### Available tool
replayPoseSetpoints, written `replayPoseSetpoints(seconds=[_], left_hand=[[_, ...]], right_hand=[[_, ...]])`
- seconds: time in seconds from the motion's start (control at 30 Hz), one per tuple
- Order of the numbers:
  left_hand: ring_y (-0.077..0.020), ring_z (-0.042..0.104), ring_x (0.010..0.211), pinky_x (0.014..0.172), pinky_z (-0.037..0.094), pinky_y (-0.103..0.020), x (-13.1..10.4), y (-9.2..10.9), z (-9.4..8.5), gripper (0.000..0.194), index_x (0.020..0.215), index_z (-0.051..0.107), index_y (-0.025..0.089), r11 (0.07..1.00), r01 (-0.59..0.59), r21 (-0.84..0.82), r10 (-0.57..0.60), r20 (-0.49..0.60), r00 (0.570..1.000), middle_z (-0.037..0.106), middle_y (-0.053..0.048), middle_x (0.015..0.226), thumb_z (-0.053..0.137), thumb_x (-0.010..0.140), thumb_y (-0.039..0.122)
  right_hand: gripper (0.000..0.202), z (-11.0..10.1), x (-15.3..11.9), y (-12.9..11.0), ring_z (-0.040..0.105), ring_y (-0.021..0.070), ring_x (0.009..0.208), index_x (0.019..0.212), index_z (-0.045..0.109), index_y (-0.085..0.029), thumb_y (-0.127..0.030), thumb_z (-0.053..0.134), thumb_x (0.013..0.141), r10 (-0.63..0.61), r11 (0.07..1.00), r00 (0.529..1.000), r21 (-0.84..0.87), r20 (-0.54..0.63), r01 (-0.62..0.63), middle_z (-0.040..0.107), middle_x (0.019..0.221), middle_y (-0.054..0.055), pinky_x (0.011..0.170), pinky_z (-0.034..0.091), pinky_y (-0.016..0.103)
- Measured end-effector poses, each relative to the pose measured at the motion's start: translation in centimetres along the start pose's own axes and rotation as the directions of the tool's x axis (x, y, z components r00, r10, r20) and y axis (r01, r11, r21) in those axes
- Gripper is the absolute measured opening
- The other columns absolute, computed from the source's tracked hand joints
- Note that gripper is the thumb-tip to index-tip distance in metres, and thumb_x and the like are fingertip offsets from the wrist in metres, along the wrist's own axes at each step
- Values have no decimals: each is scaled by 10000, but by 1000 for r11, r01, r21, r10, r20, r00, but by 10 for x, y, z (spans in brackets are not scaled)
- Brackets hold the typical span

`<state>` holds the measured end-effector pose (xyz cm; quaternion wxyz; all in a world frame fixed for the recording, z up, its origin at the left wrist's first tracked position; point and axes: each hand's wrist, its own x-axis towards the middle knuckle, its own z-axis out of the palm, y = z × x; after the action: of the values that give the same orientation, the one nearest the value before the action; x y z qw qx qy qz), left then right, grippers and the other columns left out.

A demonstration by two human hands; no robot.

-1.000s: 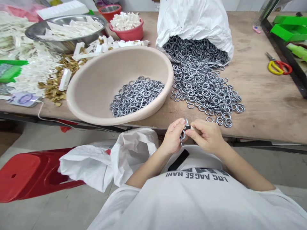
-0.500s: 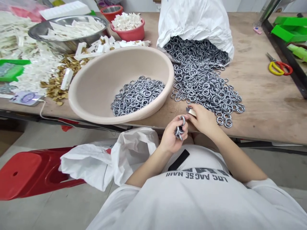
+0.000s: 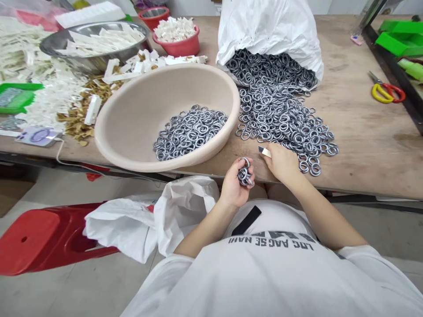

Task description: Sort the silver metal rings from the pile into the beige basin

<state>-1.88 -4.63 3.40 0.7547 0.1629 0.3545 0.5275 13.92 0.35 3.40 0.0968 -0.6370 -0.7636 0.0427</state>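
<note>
My left hand (image 3: 234,185) is closed around several grey rings (image 3: 244,174), just off the table's front edge. In my right hand (image 3: 283,164) is a small flat blade (image 3: 265,152) with a pale body and a dark slanted tip pointing left; the rest of it is hidden by the fingers. That hand is beside the near edge of a loose ring pile (image 3: 277,114), which spills from a white sack (image 3: 269,31). Left of it, a wide beige basin (image 3: 132,110) leans toward me, with more grey rings (image 3: 191,132) gathered in its lower right part.
Scissors (image 3: 386,93) with yellow and red handles lie to the right. White plastic pieces, a metal bowl (image 3: 95,61) and a red bowl (image 3: 180,47) fill the back left. A phone (image 3: 38,135) with a cable rests near the left edge. Below stands a red stool (image 3: 29,240).
My hands have moved apart: the left went slightly left and up with its rings, the right shifted a little to the right. The blade now shows more plainly.
</note>
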Motion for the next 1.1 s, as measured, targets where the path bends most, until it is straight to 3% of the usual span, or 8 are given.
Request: replayPoseSetpoints(seconds=[0.13,0.23,0.37,0.5,0.63,0.83,1.0,1.1], left_hand=[[-53,439,453,372,276,-172,0,1,3,312,861,578,175,1000,-8,7,8,-1,1000,514,47,672,672,795,465],[-50,422,428,363,251,-178,0,3,6,397,734,496,182,999,-34,21,34,-10,999,491,52,642,655,812,538],[-45,410,412,369,253,-186,1,1,7,387,664,437,179,999,-29,46,29,-6,1000,476,55,629,666,797,461],[-43,406,409,374,241,-181,0,-5,9,273,735,493,179,993,-60,101,61,-12,998,500,53,636,656,805,386],[-48,376,394,362,232,-179,0,-11,11,287,881,553,195,985,-95,144,98,-10,995,477,68,599,687,815,439],[-53,392,424,371,246,-182,-3,-17,13,345,920,570,188,980,-128,150,128,5,992,489,57,613,690,831,499],[-48,435,485,425,314,-165,-4,-17,16,356,851,549,193,980,-166,109,175,-75,982,500,62,649,750,791,480],[-45,424,501,437,321,-163,-5,-15,17,387,811,547,185,980,-173,101,183,-103,978,502,62,668,786,750,482]], right_hand=[[242,-3,-3,6,659,271,847,1112,648,-195,-347,515,979,-11,994,998,105,-65,18,714,1060,130,665,374,336],[207,-6,-6,10,613,223,787,1010,646,-199,-349,505,985,-1,930,992,365,-127,48,699,918,76,660,368,314],[243,-8,-17,5,524,155,660,963,594,-213,-426,482,998,38,665,989,743,-142,81,615,764,-2,630,377,281],[241,-9,-30,-8,518,144,659,996,575,-228,-457,500,994,69,466,987,879,-146,98,626,796,-6,642,404,285],[212,-9,-38,-18,574,171,760,983,591,-225,-425,519,988,33,489,983,861,-180,142,636,843,16,708,438,312],[181,-9,-38,-22,585,178,816,963,590,-219,-378,508,997,35,581,962,789,-271,201,621,865,17,775,438,324],[165,-4,-42,-24,586,175,791,947,610,-216,-374,567,963,-36,571,977,798,-211,193,641,850,19,740,450,311],[165,0,-43,-23,591,170,785,945,615,-219,-384,622,925,-49,514,982,839,-181,180,645,859,16,737,472,308]])
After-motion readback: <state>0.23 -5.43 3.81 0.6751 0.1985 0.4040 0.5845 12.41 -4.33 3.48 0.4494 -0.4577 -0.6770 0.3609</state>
